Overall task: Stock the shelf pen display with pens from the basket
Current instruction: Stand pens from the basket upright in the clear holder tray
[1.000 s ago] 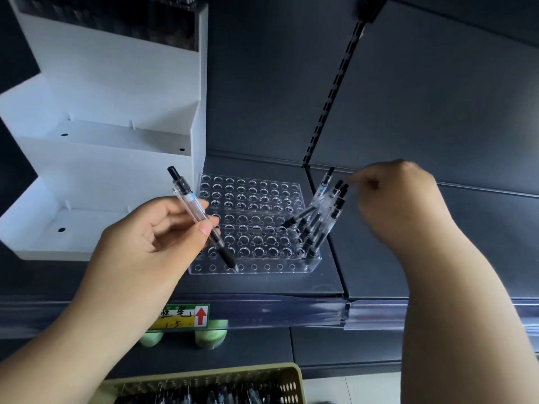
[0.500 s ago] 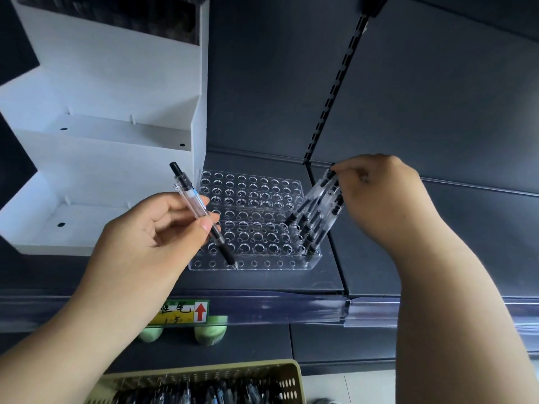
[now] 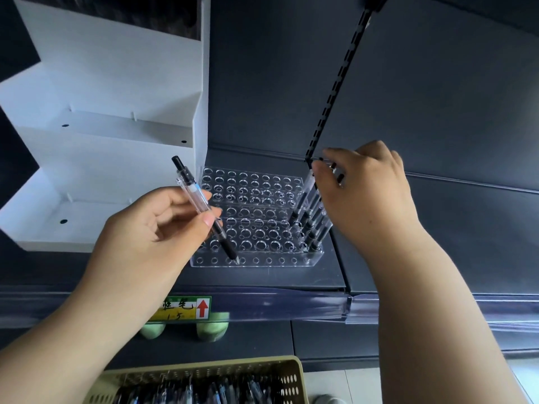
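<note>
A clear acrylic pen display point(image 3: 256, 260) full of round holes sits on the dark shelf. Several clear pens with black grips point(image 3: 310, 225) stand in its right-hand column, leaning right. My right hand point(image 3: 367, 193) is at their tops, fingers curled round the upper ends. My left hand point(image 3: 154, 228) pinches one clear pen with black ends point(image 3: 204, 211) between thumb and fingers, tilted, its tip just over the display's front row. A yellow-green basket point(image 3: 288, 377) with several pens lies below at the bottom edge.
A white stepped display stand point(image 3: 102, 141) stands directly left of the acrylic display. A slotted black upright point(image 3: 335, 86) runs up the dark back panel. A yellow-green price label point(image 3: 186, 309) sits on the shelf's front rail, with pale green objects point(image 3: 213, 329) beneath.
My right hand moved left onto the tops of the standing pens and gathered them closer together. My left hand with its pen stayed almost still.
</note>
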Available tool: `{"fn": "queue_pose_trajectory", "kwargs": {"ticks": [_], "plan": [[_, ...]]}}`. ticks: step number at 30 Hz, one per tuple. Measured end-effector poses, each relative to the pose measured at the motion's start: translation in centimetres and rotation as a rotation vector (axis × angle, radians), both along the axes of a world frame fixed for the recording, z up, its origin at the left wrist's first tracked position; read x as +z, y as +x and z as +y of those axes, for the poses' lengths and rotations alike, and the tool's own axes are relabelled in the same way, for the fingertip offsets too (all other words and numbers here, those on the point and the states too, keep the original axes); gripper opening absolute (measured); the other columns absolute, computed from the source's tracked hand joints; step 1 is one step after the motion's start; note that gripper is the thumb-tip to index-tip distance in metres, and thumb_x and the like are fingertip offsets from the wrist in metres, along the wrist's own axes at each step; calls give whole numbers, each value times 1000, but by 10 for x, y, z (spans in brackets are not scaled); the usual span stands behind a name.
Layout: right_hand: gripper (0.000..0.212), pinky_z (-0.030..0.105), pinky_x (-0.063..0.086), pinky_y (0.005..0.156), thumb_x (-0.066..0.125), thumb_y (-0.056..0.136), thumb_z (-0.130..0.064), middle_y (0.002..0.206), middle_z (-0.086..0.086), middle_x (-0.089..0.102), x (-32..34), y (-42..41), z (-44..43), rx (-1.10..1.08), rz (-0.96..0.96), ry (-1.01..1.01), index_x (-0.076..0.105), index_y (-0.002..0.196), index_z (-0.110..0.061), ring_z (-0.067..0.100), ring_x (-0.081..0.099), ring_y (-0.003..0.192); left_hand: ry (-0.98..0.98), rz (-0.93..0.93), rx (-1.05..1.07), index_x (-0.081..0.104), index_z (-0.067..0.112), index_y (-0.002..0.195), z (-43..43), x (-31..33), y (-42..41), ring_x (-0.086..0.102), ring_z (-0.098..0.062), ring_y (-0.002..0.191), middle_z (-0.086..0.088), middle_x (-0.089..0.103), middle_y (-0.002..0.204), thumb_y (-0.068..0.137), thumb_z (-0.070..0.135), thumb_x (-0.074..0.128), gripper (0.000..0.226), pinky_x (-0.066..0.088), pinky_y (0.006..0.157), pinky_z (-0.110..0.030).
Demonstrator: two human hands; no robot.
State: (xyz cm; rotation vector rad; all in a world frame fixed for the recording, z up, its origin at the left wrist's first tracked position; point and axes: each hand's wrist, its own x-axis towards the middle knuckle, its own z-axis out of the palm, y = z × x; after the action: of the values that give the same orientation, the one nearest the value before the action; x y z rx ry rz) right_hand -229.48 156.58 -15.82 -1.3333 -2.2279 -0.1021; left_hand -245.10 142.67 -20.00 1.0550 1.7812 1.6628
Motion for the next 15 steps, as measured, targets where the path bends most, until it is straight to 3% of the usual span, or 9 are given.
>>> {"fn": "queue_pose_trajectory", "kwargs": {"ticks": [3,7,10,12,15], "plan": [[33,31,38,83,49,90,-38,98,13,58,-3,4,7,17,51,-23,67,112,-21,35,50,101,-9,44,-5,69,32,85,2,2,1,68,0,82,20,72,86,76,28,68,10,46,80,-23],[26,28,40,72,42,88,-27,81,9,51,3,11,6,74,184,-89,68,84,-24,33,50,90,36,104,-25,69,32,86,17,16,13,67,3,79,20,71,83,77,20,70,16,50,77,-18],[26,24,35,71,46,91,-17,93,11,59,7,17,7,83,216,-128,70,99,-21,30,52,97,96,149,-48,68,29,87,41,24,28,67,2,79,15,72,83,77,14,71,18,51,79,-13],[26,24,32,67,45,90,-16,91,11,58,9,21,7,92,215,-134,70,96,-20,28,51,93,96,240,-53,69,24,89,61,23,40,67,2,78,15,71,84,78,13,72,17,51,78,-12],[24,24,33,65,45,90,-16,93,9,60,10,27,6,112,235,-164,69,95,-21,24,52,89,93,344,-38,71,18,91,84,18,54,64,4,70,14,68,78,78,11,73,15,45,69,-1]]}}
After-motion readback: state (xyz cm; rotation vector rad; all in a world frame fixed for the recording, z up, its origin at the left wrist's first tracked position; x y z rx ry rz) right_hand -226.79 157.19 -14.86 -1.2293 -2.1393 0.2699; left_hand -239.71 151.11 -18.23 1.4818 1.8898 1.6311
